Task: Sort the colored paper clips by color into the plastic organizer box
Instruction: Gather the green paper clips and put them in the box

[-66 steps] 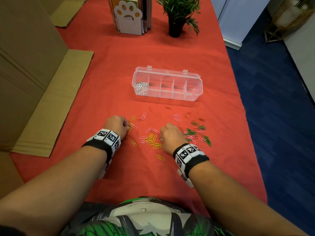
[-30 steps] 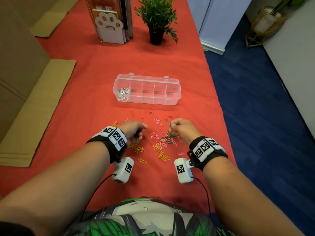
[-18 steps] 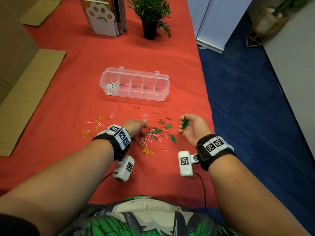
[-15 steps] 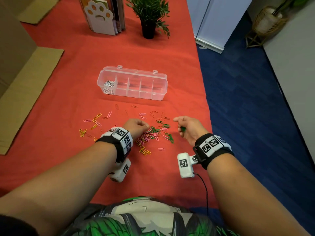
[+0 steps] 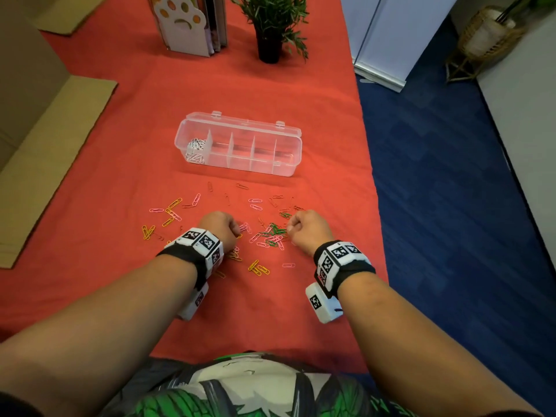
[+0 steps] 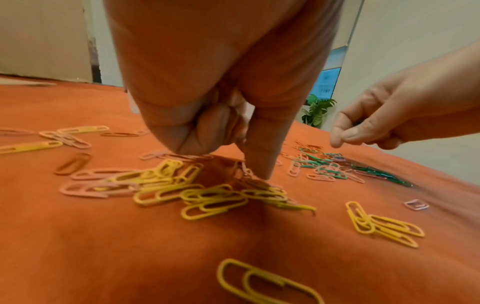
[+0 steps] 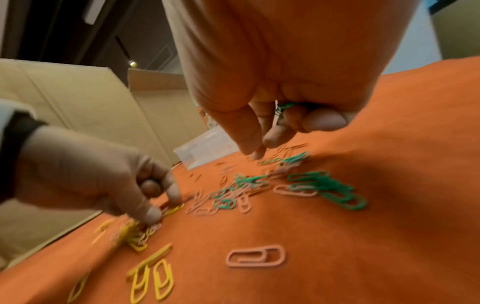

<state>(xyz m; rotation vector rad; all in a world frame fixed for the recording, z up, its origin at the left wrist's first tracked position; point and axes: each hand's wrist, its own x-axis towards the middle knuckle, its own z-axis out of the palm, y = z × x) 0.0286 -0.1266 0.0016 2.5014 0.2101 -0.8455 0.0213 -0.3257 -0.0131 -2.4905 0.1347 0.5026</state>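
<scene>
A clear plastic organizer box (image 5: 287, 170) lies open on the red cloth, with white clips (image 5: 195, 149) in its leftmost compartment. Loose yellow clips (image 6: 207, 197), pink clips (image 7: 255, 256) and green clips (image 7: 335, 189) are scattered in front of it. My left hand (image 5: 234, 231) is curled, its fingertips (image 7: 153, 215) pinching into the yellow pile. My right hand (image 7: 259, 148) keeps a bunch of green clips (image 7: 285, 106) in its curled fingers, while thumb and forefinger point down over the green clips (image 5: 275, 230) on the cloth.
A potted plant (image 5: 270, 28) and a paw-print book stand (image 5: 183, 25) are at the far end. Flat cardboard (image 5: 51, 164) lies along the left. The cloth's right edge (image 5: 376, 206) drops to blue carpet close to my right hand.
My right hand, which had lifted and turned up with green clips in it, has come back down over the green pile. The left hand stays low at the yellow and pink clips.
</scene>
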